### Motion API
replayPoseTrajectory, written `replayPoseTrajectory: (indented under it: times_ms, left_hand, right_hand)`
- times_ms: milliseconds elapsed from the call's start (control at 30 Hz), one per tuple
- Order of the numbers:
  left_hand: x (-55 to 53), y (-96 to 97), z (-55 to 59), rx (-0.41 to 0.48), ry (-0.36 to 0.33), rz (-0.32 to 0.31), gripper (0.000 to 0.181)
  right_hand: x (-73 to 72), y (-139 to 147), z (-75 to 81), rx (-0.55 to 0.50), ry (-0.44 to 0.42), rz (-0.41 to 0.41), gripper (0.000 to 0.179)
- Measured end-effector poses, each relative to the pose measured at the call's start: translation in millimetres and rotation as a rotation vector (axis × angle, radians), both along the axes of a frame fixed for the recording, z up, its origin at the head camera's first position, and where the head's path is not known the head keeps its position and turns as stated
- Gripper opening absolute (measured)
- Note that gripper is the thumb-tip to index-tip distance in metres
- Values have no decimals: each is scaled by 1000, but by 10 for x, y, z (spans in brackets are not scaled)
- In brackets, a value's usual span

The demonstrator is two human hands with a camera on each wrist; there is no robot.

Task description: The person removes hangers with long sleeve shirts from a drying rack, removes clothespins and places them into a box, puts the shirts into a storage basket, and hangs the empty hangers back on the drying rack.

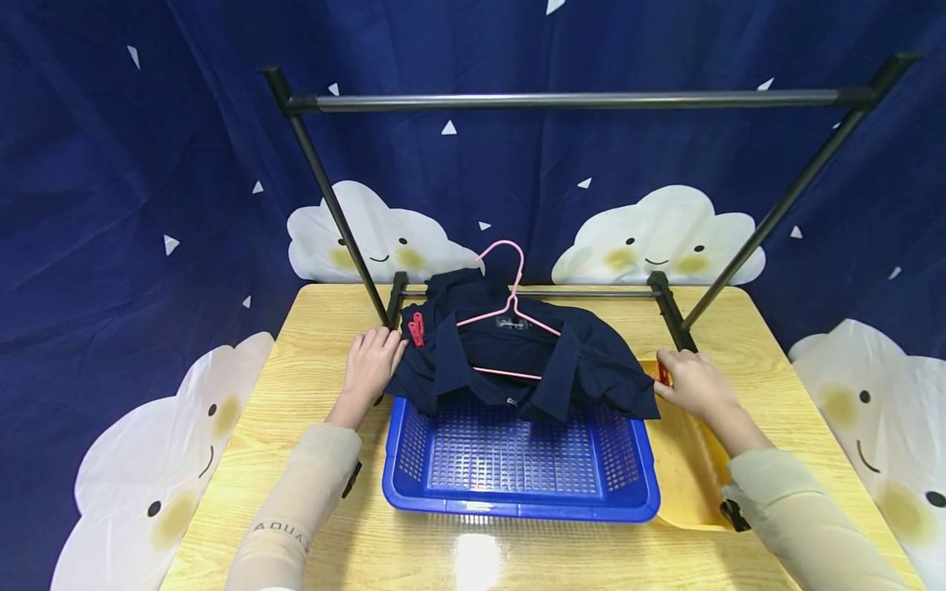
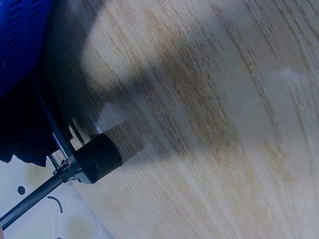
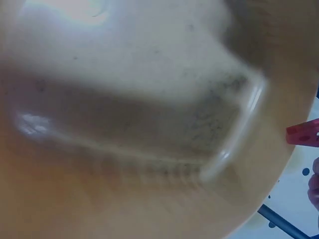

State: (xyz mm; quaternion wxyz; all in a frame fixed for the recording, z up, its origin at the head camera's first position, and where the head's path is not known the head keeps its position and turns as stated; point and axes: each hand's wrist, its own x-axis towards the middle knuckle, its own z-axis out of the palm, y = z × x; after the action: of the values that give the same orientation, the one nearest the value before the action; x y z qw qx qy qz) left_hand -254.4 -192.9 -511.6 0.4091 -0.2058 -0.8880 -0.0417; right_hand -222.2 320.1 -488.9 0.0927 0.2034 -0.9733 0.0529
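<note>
A dark navy collared shirt (image 1: 517, 345) lies over the back of a blue basket (image 1: 521, 505), with a pink hanger (image 1: 515, 308) inside its neck and the hook pointing up. One red clothespin (image 1: 417, 328) is on the shirt's left shoulder. My left hand (image 1: 372, 361) pinches the shirt at its left edge. At the shirt's right sleeve, my right hand (image 1: 692, 382) holds a second red clothespin (image 1: 663, 373), which also shows at the edge of the right wrist view. Part of that clothespin is hidden by my fingers.
A black rack with a metal top bar (image 1: 576, 100) stands behind the basket, its feet on the wooden table (image 1: 325, 328). A yellow tray (image 1: 683, 468) sits to the right, partly under the basket. A dark blue curtain (image 1: 502, 49) with clouds hangs behind.
</note>
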Motion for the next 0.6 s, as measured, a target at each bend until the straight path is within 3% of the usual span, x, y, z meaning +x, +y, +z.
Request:
replayPoseTrajectory:
  times_ms: [267,500,600]
  left_hand:
    - [-8,1,-8,1,4,7,38]
    - [-18,0,-12,4,6,-2,35]
    - [-11,8,-6,2,1,1,35]
  right_hand:
    - [31,-10,-123,71,-59,26,29]
    - [14,-31,-242,174,-163,6,47]
    - [14,-39,-297,191,-172,14,46]
